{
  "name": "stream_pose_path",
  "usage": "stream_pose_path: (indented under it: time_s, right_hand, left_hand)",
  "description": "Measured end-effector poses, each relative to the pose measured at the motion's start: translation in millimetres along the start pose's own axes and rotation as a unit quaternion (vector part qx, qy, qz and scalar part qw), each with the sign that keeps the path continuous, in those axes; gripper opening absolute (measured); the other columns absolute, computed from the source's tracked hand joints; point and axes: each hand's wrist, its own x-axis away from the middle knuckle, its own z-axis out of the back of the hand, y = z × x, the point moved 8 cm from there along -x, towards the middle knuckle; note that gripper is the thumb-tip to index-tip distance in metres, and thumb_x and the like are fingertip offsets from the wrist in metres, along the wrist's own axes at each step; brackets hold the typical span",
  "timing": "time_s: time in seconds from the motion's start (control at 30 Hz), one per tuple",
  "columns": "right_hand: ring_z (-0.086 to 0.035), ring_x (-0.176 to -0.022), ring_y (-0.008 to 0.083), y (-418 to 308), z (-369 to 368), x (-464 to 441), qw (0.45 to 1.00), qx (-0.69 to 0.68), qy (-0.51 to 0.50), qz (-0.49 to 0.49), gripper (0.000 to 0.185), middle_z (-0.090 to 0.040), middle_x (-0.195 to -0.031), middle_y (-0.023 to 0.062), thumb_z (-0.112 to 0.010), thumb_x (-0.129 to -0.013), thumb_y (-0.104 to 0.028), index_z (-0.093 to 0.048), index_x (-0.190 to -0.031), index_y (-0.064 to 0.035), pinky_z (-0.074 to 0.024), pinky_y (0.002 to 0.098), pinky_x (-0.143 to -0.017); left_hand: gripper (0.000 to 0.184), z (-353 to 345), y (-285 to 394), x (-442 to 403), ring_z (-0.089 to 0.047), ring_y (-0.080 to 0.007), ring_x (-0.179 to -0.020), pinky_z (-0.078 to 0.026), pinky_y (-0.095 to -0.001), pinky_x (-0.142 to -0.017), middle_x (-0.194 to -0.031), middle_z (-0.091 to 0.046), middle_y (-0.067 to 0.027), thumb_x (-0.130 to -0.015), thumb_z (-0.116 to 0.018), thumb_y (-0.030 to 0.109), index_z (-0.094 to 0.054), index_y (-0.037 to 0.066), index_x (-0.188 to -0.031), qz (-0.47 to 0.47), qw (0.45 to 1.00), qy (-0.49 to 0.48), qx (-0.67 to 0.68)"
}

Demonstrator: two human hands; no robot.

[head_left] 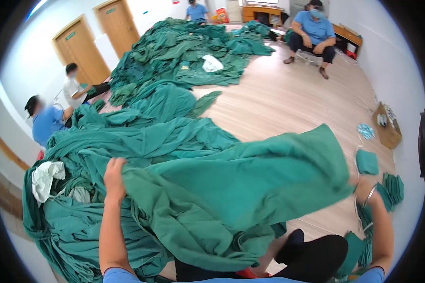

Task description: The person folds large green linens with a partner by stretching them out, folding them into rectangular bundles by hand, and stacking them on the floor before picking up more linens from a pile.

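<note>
A large green cloth [231, 184] is stretched between my two hands above my lap. My left hand [114, 177] is closed on its left edge, and my right hand [362, 188], with a bracelet at the wrist, grips its right end. The right part of the cloth is raised and slightly blurred, while its lower left part hangs in folds over my dark-trousered legs [316, 257]. Beside and behind my left hand lies a heap of green cloths [76, 226] with a white cloth [47, 180] on it.
A larger green pile [175, 52] stretches to the back. Folded green cloths [367, 162] and a cardboard box [387, 126] lie at the right. Several people sit around, one on a stool [314, 30] at the back right, others at the left near wooden doors [80, 52].
</note>
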Motion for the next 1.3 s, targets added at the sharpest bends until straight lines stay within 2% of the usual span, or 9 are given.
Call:
stream_pose_path:
  time_s: [0.13,0.23,0.3,0.33,0.43,0.53,0.73,0.9,1.3]
  right_hand:
    - [-0.062,-0.082,0.0210,-32,-92,113,0.892,-0.078,-0.407,-0.183,0.033,-0.062,-0.102,0.0168,-0.060,-0.078,-0.015,-0.057,-0.107,0.0027,-0.0492,0.0305,-0.069]
    - [-0.062,-0.078,0.0203,-31,-104,89,0.846,-0.173,-0.440,-0.247,0.032,-0.063,-0.092,0.0168,-0.060,-0.077,-0.012,-0.057,-0.105,0.0037,-0.0487,0.0296,-0.070]
    - [-0.062,-0.073,0.0248,12,-90,-2,0.887,0.132,-0.442,0.012,0.035,-0.064,-0.091,0.0163,-0.065,-0.069,-0.016,-0.062,-0.100,-0.0001,-0.0491,0.0339,-0.068]
    - [-0.062,-0.071,0.0271,33,-82,-46,0.867,0.278,-0.396,0.122,0.036,-0.064,-0.091,0.0161,-0.067,-0.065,-0.018,-0.064,-0.098,-0.0020,-0.0493,0.0361,-0.067]
    - [-0.060,-0.079,0.0307,85,163,-171,0.867,0.378,0.222,-0.237,0.019,-0.063,-0.086,0.0168,-0.055,-0.075,-0.012,-0.066,-0.089,-0.0056,-0.0476,0.0403,-0.071]
    - [-0.053,-0.100,0.0316,99,315,-180,0.742,0.239,0.626,0.023,0.048,-0.056,-0.110,0.0163,-0.064,-0.075,-0.027,-0.051,-0.116,-0.0058,-0.0419,0.0386,-0.087]
    - [-0.046,-0.113,0.0323,159,108,-253,0.952,0.088,0.287,-0.055,0.068,-0.049,-0.122,0.0191,-0.065,-0.071,-0.046,-0.047,-0.122,-0.0045,-0.0383,0.0393,-0.093]
    - [-0.034,-0.122,0.0332,243,-117,-240,0.938,0.110,0.041,-0.328,0.090,-0.026,-0.136,0.0170,-0.073,-0.061,-0.047,-0.030,-0.134,-0.0180,-0.0328,0.0457,-0.098]
    - [-0.042,-0.113,0.0332,405,-156,-187,0.812,0.062,0.229,-0.533,0.073,-0.029,-0.131,0.0137,-0.068,-0.069,-0.029,-0.032,-0.131,-0.0182,-0.0413,0.0437,-0.091]
  left_hand:
    - [0.015,-53,-135,50,-0.058,-0.0228,-0.080,-0.046,-0.0314,-0.071,-0.088,-0.059,-0.0102,-0.079,-0.050,0.006,-0.055,0.004,-0.092,0.216,0.878,0.035,0.426]
    - [0.007,-113,-83,6,-0.056,-0.0202,-0.072,-0.046,-0.0308,-0.065,-0.081,-0.057,-0.0074,-0.081,-0.048,0.007,-0.053,0.005,-0.085,0.085,0.874,0.028,0.478]
    - [0.007,-177,-39,-48,-0.054,-0.0232,-0.064,-0.045,-0.0324,-0.060,-0.073,-0.056,-0.0079,-0.080,-0.049,0.011,-0.051,0.005,-0.077,-0.057,0.908,-0.055,0.412]
    - [0.011,-182,13,-86,-0.053,-0.0272,-0.064,-0.044,-0.0348,-0.059,-0.070,-0.055,-0.0105,-0.079,-0.051,0.014,-0.049,0.005,-0.074,-0.054,0.947,-0.074,0.309]
    - [0.023,-184,168,-177,-0.054,-0.0374,-0.072,-0.042,-0.0433,-0.061,-0.073,-0.056,-0.0182,-0.074,-0.056,0.028,-0.051,0.005,-0.072,-0.202,0.976,-0.024,0.080]
    - [0.028,-188,262,-240,-0.056,-0.0385,-0.082,-0.043,-0.0448,-0.068,-0.086,-0.060,-0.0194,-0.073,-0.056,0.032,-0.058,0.006,-0.084,-0.193,0.975,-0.021,0.104]
    - [0.028,-296,372,-263,-0.058,-0.0374,-0.089,-0.046,-0.0449,-0.075,-0.090,-0.062,-0.0203,-0.074,-0.055,0.032,-0.061,0.007,-0.085,-0.171,0.980,-0.096,0.042]
    - [0.053,-406,395,-232,-0.057,-0.0384,-0.089,-0.045,-0.0455,-0.075,-0.091,-0.061,-0.0232,-0.070,-0.060,0.048,-0.059,0.003,-0.097,-0.134,0.974,-0.181,0.017]
    - [0.087,-613,312,-3,-0.059,-0.0306,-0.093,-0.046,-0.0356,-0.079,-0.101,-0.060,-0.0235,-0.058,-0.068,0.061,-0.056,-0.011,-0.105,0.200,0.786,-0.543,0.217]
